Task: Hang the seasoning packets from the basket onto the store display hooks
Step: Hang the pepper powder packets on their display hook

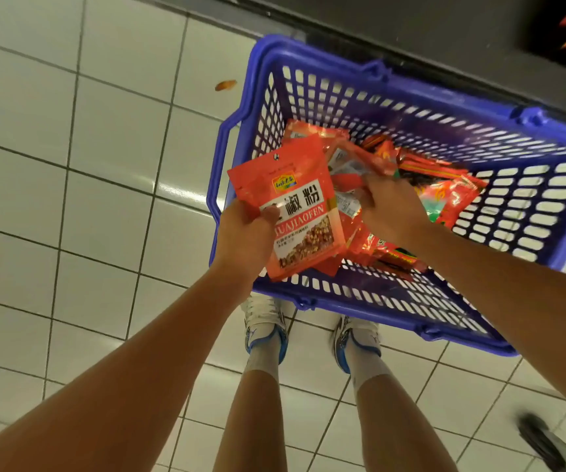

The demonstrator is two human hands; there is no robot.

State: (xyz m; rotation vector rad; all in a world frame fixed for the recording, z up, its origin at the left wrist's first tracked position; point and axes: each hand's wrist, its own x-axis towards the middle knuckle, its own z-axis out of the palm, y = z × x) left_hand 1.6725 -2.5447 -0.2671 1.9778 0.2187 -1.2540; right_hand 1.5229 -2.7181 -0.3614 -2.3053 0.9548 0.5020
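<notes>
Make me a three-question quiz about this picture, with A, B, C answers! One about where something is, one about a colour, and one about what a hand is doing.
1. Where does the shopping basket sit?
A. On a shelf
B. On the tiled floor
C. On a chair

2. What colour is the basket?
A. Green
B. Yellow
C. Blue

3. What is the left hand doing?
A. Holding a red seasoning packet
B. Hanging empty
C. Gripping the basket handle

Answers:
1. B, the basket stands on the white tiled floor, just in front of the person's shoes.
2. C, its rim and slotted walls are blue.
3. A, its fingers and thumb pinch the red seasoning packet above the basket, while the right hand reaches into the pile of packets.
</notes>
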